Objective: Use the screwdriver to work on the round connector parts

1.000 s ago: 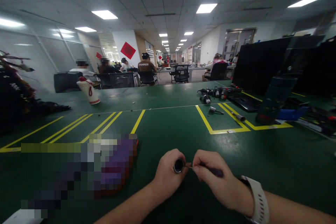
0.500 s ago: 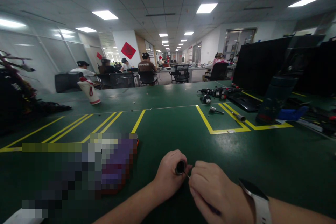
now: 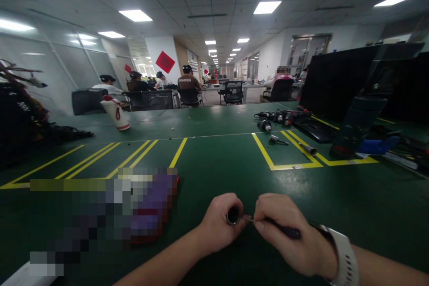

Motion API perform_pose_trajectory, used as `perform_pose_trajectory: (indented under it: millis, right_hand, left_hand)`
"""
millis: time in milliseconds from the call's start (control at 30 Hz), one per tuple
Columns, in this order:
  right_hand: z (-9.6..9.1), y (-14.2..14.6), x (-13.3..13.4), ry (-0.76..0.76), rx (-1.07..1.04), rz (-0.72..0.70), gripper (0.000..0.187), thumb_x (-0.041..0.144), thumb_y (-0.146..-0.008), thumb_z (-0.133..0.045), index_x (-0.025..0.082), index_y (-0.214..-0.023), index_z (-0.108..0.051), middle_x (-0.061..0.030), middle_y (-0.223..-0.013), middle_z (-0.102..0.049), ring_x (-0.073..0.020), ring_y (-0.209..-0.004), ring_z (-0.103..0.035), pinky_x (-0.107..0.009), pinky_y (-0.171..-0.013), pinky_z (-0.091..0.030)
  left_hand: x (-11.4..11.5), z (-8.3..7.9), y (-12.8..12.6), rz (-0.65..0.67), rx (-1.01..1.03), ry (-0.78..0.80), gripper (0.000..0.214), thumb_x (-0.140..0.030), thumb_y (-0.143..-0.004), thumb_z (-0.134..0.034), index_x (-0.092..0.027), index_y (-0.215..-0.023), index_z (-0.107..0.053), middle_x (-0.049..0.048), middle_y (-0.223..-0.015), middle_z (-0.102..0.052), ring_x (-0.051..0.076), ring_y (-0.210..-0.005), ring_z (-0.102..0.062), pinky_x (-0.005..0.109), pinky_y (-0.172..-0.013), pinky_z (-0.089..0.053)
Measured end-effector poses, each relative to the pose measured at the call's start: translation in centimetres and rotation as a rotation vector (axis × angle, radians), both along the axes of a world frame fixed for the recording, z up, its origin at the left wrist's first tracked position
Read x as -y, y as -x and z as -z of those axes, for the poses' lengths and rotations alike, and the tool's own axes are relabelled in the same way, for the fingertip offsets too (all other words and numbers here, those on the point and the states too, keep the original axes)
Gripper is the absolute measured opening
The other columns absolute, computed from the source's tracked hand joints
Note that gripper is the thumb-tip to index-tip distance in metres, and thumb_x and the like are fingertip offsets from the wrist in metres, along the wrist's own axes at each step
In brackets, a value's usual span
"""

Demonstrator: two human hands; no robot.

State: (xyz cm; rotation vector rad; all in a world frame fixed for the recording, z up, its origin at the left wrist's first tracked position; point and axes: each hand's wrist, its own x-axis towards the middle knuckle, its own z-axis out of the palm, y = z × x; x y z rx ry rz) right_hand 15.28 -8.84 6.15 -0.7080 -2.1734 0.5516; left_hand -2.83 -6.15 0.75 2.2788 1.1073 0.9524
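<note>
Low in the middle of the head view, my left hand [image 3: 221,221] is closed around a dark hollow cylinder [image 3: 233,215] with a shiny rim, its open end facing me. Most of its body is hidden by my fingers. My right hand [image 3: 288,232], with a light watch strap at the wrist, grips a screwdriver [image 3: 292,231] by its dark handle. Its thin shaft points left to the cylinder's side by my left fingertips; whether the tip touches a screw there is too small to tell.
A blurred phone-like object [image 3: 152,210] with an orange edge lies left. Small metal parts [image 3: 277,140] sit by yellow tape [image 3: 295,166] at the right, near a dark bottle [image 3: 358,127]. A paper cup [image 3: 115,114] stands far left. People sit at desks beyond.
My right hand has turned and shifted right, so the screwdriver's handle now shows and its shaft lies flatter. My left hand still holds the cylinder, its opening turned more toward me.
</note>
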Motion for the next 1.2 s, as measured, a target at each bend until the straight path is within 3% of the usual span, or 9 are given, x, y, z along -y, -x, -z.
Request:
perform_pose_trajectory:
  millis: [333, 600, 767, 900, 1100, 1200]
  right_hand:
    - [0.7, 0.4, -0.3, -0.178, 0.057, -0.042, 0.017, 0.008, -0.077, -0.039, 0.017, -0.067, -0.048, -0.0021, -0.060, -0.051, -0.0143, -0.057, -0.046, -0.027, -0.054, -0.034]
    - [0.3, 0.3, -0.6, 0.127, -0.031, 0.080, 0.021, 0.014, -0.077, -0.042, 0.018, -0.058, -0.046, 0.0012, -0.054, -0.048, -0.0123, -0.054, -0.047, -0.026, -0.055, -0.035]
    - [0.5, 0.3, -0.7, 0.065, -0.021, 0.032, 0.019, 0.014, -0.078, -0.042, 0.017, -0.060, -0.049, 0.0010, -0.057, -0.049, -0.0124, -0.057, -0.048, -0.026, -0.058, -0.035]
    - [0.9, 0.2, -0.8, 0.033, -0.041, -0.007, 0.020, 0.012, -0.078, -0.042, 0.018, -0.060, -0.047, 0.0017, -0.057, -0.047, -0.0119, -0.056, -0.047, -0.026, -0.058, -0.034]
    - [1.4, 0.1, -0.8, -0.078, -0.056, -0.073, 0.019, 0.011, -0.080, -0.041, 0.018, -0.064, -0.048, 0.0013, -0.058, -0.047, -0.0121, -0.057, -0.045, -0.026, -0.057, -0.034]
    - [1.5, 0.1, -0.8, -0.031, -0.088, -0.050, 0.020, 0.012, -0.080, -0.042, 0.018, -0.062, -0.048, 0.0014, -0.057, -0.047, -0.0119, -0.056, -0.045, -0.025, -0.056, -0.033]
  left_hand:
    - [0.0, 0.3, -0.1, -0.013, 0.020, -0.035, 0.014, -0.021, -0.070, -0.063, -0.018, -0.064, -0.051, -0.0027, -0.060, -0.052, 0.011, -0.055, -0.047, 0.022, -0.052, -0.035]
    - [0.2, -0.1, -0.2, -0.010, -0.041, -0.087, 0.014, -0.026, -0.076, -0.058, -0.018, -0.067, -0.050, -0.0016, -0.060, -0.052, 0.012, -0.054, -0.048, 0.023, -0.052, -0.035]
    - [0.2, 0.0, -0.1, 0.041, -0.039, -0.116, 0.009, -0.011, -0.070, -0.055, -0.017, -0.065, -0.051, -0.0019, -0.060, -0.052, 0.011, -0.055, -0.049, 0.023, -0.053, -0.035]
    - [0.1, 0.1, -0.1, 0.072, -0.040, -0.109, 0.009, -0.009, -0.067, -0.056, -0.017, -0.064, -0.052, -0.0021, -0.059, -0.051, 0.012, -0.055, -0.049, 0.023, -0.052, -0.034]
    - [0.0, 0.2, 0.0, 0.064, -0.012, -0.058, 0.012, -0.020, -0.072, -0.060, -0.016, -0.063, -0.052, -0.0021, -0.057, -0.051, 0.011, -0.052, -0.047, 0.023, -0.051, -0.033]
    - [0.2, -0.1, 0.1, 0.050, 0.000, -0.037, 0.017, -0.027, -0.074, -0.059, -0.016, -0.064, -0.053, -0.0017, -0.057, -0.051, 0.011, -0.052, -0.046, 0.023, -0.051, -0.033]
